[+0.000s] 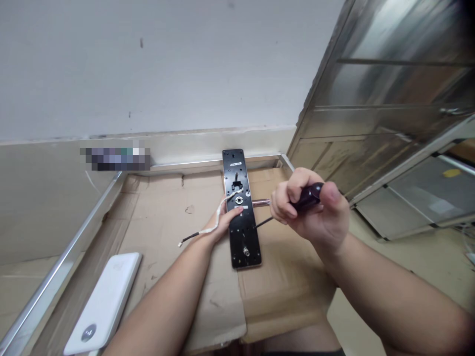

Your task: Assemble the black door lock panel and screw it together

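Note:
A long black door-lock panel (240, 207) lies back side up on flattened cardboard (166, 217), its length running away from me. My left hand (224, 221) rests on the panel's left edge, fingers laid over it, pinning it down. A white and black cable (208, 228) runs from the panel past that hand. My right hand (309, 210) is closed around the dark handle of a screwdriver (306, 197), held above the panel's right side. The screwdriver's thin shaft (264, 222) points down toward the panel's right edge. A pinkish handle stub (261, 202) sticks out beside the panel.
A white flat device (106, 301) lies at the cardboard's near left. A metal rail (63, 257) borders the work surface on the left and back. Stainless cabinet doors (371, 123) stand to the right, with a grey wall behind.

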The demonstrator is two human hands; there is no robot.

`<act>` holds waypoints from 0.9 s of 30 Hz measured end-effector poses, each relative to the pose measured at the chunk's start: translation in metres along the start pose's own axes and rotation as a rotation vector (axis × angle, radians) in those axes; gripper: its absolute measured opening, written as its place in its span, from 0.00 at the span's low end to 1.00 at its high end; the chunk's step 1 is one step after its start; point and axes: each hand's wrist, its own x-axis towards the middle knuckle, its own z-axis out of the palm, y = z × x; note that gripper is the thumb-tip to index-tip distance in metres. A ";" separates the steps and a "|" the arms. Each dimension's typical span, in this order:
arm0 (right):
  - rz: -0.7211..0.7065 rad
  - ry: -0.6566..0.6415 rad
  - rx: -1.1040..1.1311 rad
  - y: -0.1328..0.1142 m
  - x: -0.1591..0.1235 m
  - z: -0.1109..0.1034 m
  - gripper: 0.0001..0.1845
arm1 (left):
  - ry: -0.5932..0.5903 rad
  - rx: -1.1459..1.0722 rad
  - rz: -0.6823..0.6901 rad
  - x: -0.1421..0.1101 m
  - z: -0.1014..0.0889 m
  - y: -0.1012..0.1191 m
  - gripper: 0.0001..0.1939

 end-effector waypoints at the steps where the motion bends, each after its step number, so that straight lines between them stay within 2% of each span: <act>1: 0.010 0.000 -0.009 0.001 0.000 0.001 0.21 | 0.000 0.013 0.014 0.000 0.000 0.000 0.34; 5: -0.024 -0.031 -0.047 0.003 -0.002 0.009 0.16 | 0.025 0.054 0.065 -0.001 0.002 0.002 0.31; 9: -0.086 -0.027 -0.058 0.007 -0.005 0.014 0.13 | 0.061 0.073 0.040 -0.002 0.003 0.002 0.31; 15: -0.016 -0.225 0.048 0.007 -0.004 0.003 0.21 | 0.075 0.113 0.075 -0.002 0.000 0.000 0.30; 22: 0.057 -0.300 0.153 0.004 -0.005 0.012 0.22 | 0.002 0.089 0.088 -0.001 -0.002 -0.003 0.29; 24: 0.031 -0.324 0.171 0.009 -0.007 0.016 0.21 | -0.019 0.088 0.103 -0.001 -0.003 -0.004 0.28; 27: -0.086 -0.262 0.097 0.015 -0.006 0.014 0.18 | -0.016 0.096 0.122 -0.001 -0.004 -0.003 0.28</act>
